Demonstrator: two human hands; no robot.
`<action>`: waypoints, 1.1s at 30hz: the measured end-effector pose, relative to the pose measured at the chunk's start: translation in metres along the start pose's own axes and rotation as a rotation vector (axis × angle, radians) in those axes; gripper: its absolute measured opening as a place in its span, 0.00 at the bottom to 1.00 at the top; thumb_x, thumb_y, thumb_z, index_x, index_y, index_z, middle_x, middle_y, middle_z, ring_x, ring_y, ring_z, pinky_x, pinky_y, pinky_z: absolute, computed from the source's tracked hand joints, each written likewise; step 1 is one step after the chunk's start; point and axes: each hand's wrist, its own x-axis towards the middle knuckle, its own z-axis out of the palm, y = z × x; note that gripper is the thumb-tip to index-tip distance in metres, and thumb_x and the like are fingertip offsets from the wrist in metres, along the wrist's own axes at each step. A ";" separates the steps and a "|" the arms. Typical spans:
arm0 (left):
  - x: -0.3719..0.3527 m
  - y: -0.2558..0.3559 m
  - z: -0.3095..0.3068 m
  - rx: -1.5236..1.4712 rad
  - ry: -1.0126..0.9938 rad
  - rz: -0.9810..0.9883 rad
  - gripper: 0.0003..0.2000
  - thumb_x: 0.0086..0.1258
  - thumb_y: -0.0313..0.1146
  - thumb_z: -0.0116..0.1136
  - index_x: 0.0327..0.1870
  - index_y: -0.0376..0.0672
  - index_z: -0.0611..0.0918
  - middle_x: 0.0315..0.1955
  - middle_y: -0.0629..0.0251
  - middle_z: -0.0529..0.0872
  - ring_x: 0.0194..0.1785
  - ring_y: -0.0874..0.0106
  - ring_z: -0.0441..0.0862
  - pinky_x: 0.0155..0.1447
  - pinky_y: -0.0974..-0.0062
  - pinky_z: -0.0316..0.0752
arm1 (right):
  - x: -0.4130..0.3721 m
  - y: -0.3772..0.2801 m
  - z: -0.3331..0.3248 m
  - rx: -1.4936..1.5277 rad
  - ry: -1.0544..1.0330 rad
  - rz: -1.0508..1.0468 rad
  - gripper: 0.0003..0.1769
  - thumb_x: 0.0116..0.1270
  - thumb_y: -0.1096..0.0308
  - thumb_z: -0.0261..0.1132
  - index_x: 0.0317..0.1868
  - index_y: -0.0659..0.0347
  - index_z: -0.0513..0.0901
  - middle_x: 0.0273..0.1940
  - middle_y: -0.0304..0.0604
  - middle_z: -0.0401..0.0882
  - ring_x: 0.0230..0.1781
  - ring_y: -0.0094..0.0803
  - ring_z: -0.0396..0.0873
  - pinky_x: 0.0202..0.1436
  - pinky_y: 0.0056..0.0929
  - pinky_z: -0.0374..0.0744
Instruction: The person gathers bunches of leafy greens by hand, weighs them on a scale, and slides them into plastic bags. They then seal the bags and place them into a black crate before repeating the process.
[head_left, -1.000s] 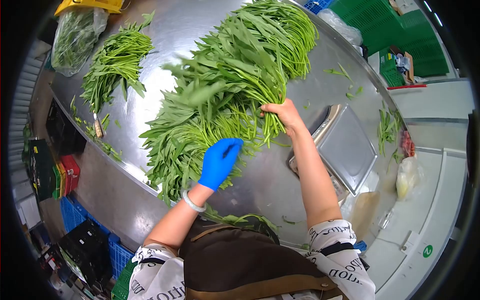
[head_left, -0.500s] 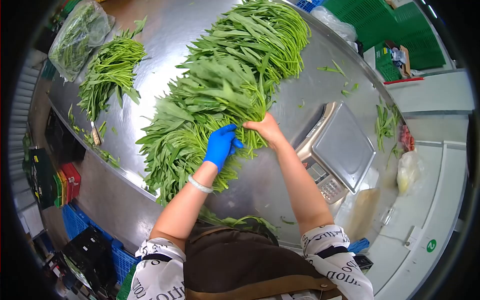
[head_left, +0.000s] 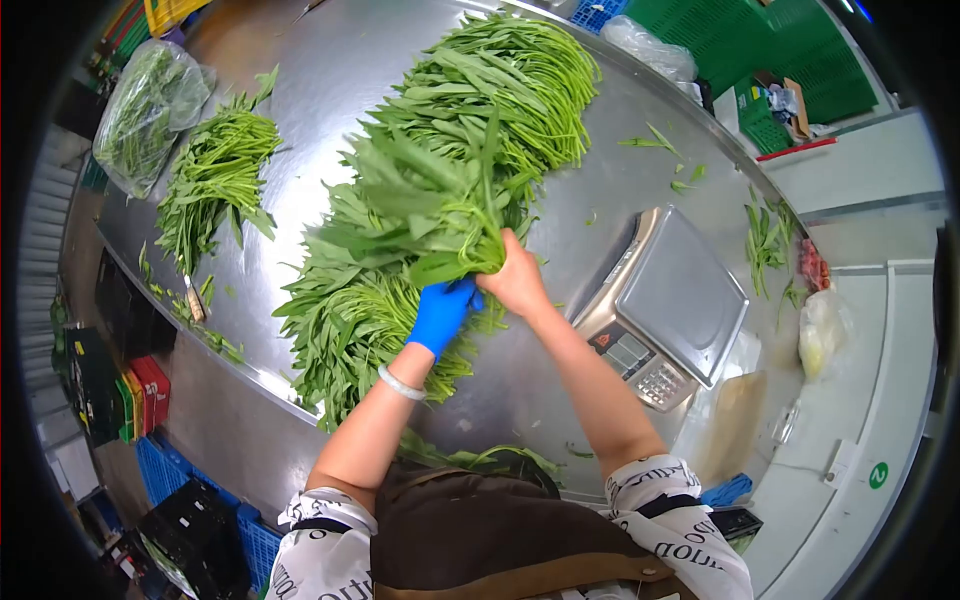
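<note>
My right hand [head_left: 515, 277], bare, is closed round the stems of a bunch of leafy greens [head_left: 430, 215] that look like water spinach. The bunch is raised a little over the long pile, its leaves spreading up and left, slightly blurred. Right beside it, my left hand [head_left: 442, 312] in a blue glove sits against the lower end of the bunch, over the near stems. Leaves cover most of its fingers, so their grip is hidden. More water spinach [head_left: 510, 90] lies in a thick row from the far side toward me.
To the right stands a weighing scale [head_left: 680, 295] with a grey pan. At the left lie a smaller heap of greens [head_left: 222, 165], a bagged bunch [head_left: 150, 115] and a knife [head_left: 194, 300] near the edge of the metal table [head_left: 300, 60]. Loose leaves [head_left: 765, 240] lie at the far right.
My right hand has lifted the bunch slightly off the pile and turned it, moving a little left. My left hand has come up close beneath it, its fingers now mostly covered.
</note>
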 end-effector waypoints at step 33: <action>0.025 -0.014 0.037 1.364 0.034 0.539 0.07 0.57 0.34 0.62 0.35 0.44 0.83 0.26 0.54 0.83 0.38 0.53 0.80 0.43 0.56 0.72 | -0.143 0.058 -0.113 -0.493 0.599 -0.263 0.26 0.56 0.57 0.71 0.49 0.65 0.78 0.51 0.52 0.76 0.50 0.50 0.74 0.55 0.45 0.71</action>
